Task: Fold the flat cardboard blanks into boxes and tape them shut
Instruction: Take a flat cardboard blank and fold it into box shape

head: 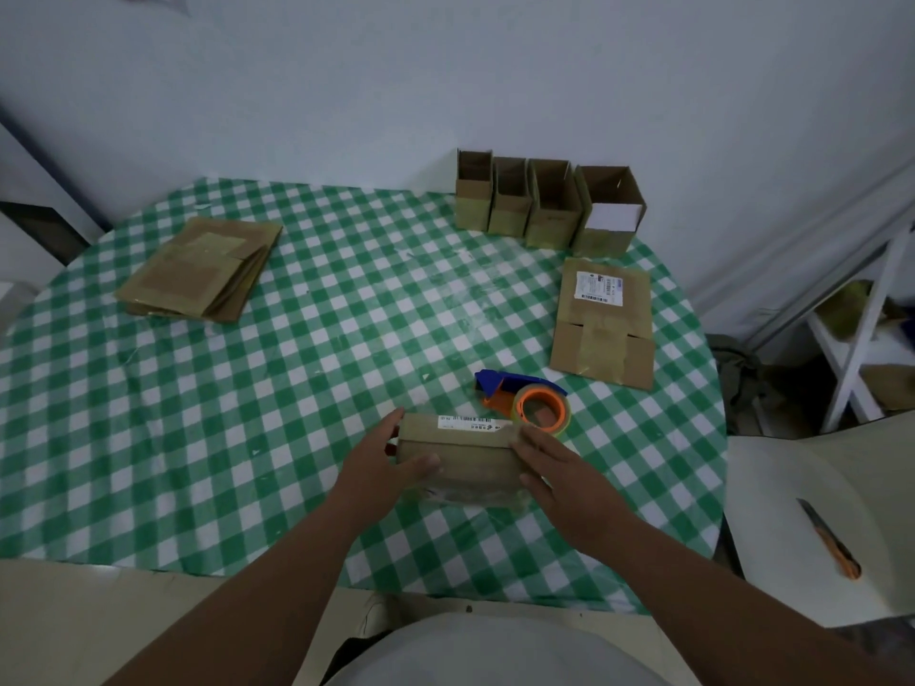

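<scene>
- Centre-low in the frame, left hand [383,465] and right hand [554,465] grasp the box [463,455] by its ends.
- Best press the flaps flush before taping.
- Tape dispenser [532,401] lies just behind.
- Flat blanks [198,269] wait upper left.

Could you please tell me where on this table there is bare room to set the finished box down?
The widest bare cloth lies mid-table, between the stack of flat blanks and the single flat blank, short of the row of open boxes. The near-left tablecloth is bare too. It is crowded by the tape dispenser, just beyond the box both hands hold.
</scene>
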